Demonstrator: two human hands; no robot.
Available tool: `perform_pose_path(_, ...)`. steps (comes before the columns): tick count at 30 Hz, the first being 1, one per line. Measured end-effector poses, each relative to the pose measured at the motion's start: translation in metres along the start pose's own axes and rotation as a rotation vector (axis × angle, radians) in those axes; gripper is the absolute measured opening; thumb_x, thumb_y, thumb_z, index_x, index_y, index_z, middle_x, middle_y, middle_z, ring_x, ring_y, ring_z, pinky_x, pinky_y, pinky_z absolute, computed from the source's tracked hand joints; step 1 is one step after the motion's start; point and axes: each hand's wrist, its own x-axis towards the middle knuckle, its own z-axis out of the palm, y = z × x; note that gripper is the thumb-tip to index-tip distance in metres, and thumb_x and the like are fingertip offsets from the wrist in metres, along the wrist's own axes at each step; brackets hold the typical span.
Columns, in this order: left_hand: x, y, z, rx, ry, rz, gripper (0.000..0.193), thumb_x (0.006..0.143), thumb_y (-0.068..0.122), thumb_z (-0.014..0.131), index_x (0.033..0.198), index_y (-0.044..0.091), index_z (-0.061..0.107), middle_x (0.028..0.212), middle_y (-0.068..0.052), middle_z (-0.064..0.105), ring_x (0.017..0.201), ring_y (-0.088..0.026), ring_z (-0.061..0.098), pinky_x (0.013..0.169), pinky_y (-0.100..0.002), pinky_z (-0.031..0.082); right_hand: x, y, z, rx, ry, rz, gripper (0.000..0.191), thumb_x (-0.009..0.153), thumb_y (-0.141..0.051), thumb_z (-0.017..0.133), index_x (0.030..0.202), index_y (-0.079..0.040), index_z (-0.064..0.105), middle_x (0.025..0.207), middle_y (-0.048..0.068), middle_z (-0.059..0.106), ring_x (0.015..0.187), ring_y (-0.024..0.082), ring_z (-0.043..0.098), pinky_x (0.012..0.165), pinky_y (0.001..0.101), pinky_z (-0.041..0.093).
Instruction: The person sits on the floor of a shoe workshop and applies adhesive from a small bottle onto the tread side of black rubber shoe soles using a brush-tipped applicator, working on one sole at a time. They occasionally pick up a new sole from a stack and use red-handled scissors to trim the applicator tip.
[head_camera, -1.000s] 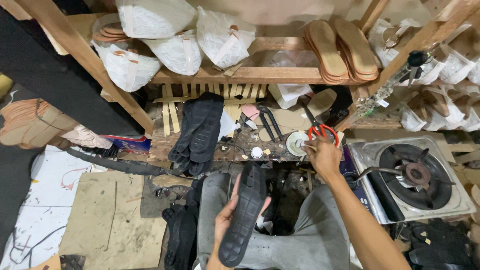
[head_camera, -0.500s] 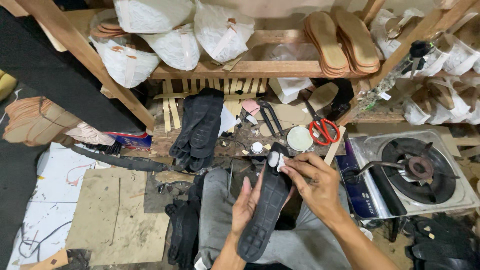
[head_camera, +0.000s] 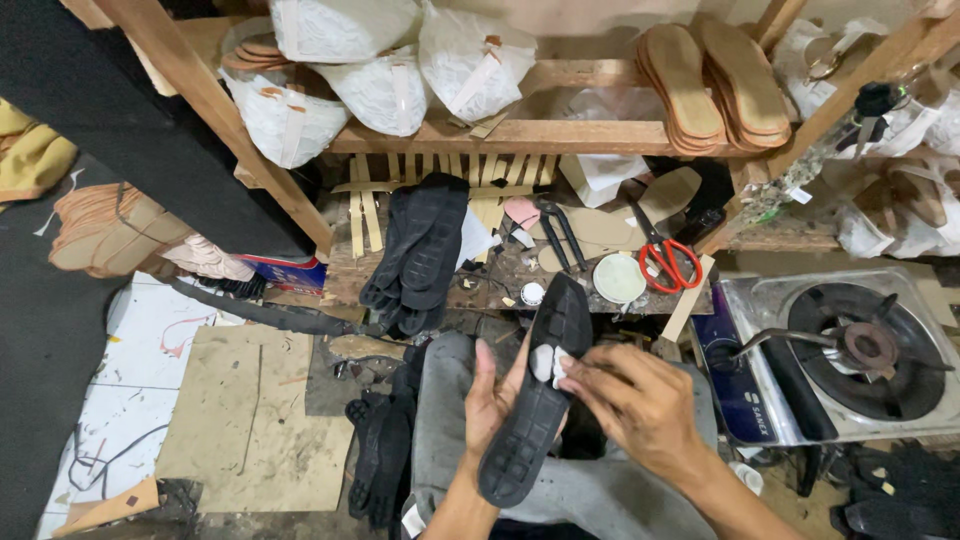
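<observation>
1. Black sole (head_camera: 535, 400) sat tread-up over the lap, just below the worktop (head_camera: 500, 275).
2. Left hand (head_camera: 487, 400) cradled it from beneath, fingers curled round its edge.
3. Right hand (head_camera: 640, 400) had its fingers pinching a small white pad (head_camera: 545, 362) against the middle of the sole.
4. Looked like the wiping or coating step, barely started. I'd guess the next stroke needed steady pressure toward the heel.
5. Red scissors (head_camera: 668, 262) lay on the worktop.
</observation>
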Motion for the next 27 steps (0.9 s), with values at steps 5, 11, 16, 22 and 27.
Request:
perform_pose_path(5,0.001,0.002,0.003,-0.093,0.086,0.017,0.088,0.095,0.076,0.031,0.163,0.020,0.032,0.125,-0.016,0.063,0.103,-0.027,0.067,0.071,-0.034,0.062,-0.002,-0.012,0.000,0.030,-0.012,-0.060,0.021,0.073,-0.015,0.086,0.089,-0.009,0.075,0.089,0.003,0.069,0.073,0.021,0.069,0.061,0.0327,0.054)
perform_pose_path(11,-0.002,0.004,-0.001,-0.146,-0.039,0.013,0.091,0.102,0.079,0.032,0.170,0.019,0.030,0.139,-0.021,0.056,0.112,-0.031,0.065,0.082,-0.038,0.063,0.005,-0.008,-0.002,0.003,-0.024,0.034,0.022,0.073,-0.012,0.087,0.092,-0.008,0.078,0.087,0.004,0.070,0.071,0.021,0.069,0.058,0.0326,0.054)
perform_pose_path(16,-0.002,0.008,0.005,-0.074,-0.109,0.016,0.089,0.097,0.077,0.027,0.164,0.020,0.030,0.151,-0.028,0.052,0.118,-0.034,0.065,0.074,-0.034,0.061,-0.007,-0.014,0.003,0.202,-0.091,-0.039,0.021,0.074,-0.014,0.087,0.091,-0.009,0.077,0.088,0.003,0.070,0.073,0.019,0.071,0.061,0.0307,0.056)
perform_pose_path(22,-0.002,0.011,0.015,-0.020,-0.170,0.047,0.091,0.104,0.077,0.027,0.170,0.015,0.027,0.149,-0.025,0.055,0.121,-0.032,0.064,0.094,-0.038,0.059,-0.014,-0.020,0.002,0.139,-0.085,0.035,0.019,0.074,-0.012,0.086,0.090,-0.008,0.077,0.090,0.004,0.071,0.072,0.019,0.071,0.060,0.0326,0.056)
perform_pose_path(27,-0.003,0.013,0.012,-0.031,-0.035,0.050,0.093,0.103,0.074,0.027,0.168,0.008,0.027,0.147,-0.020,0.057,0.119,-0.030,0.065,0.098,-0.039,0.058,-0.006,-0.013,-0.003,0.059,-0.041,0.075,0.019,0.075,-0.013,0.087,0.090,-0.008,0.077,0.090,0.003,0.071,0.069,0.018,0.070,0.057,0.0312,0.054)
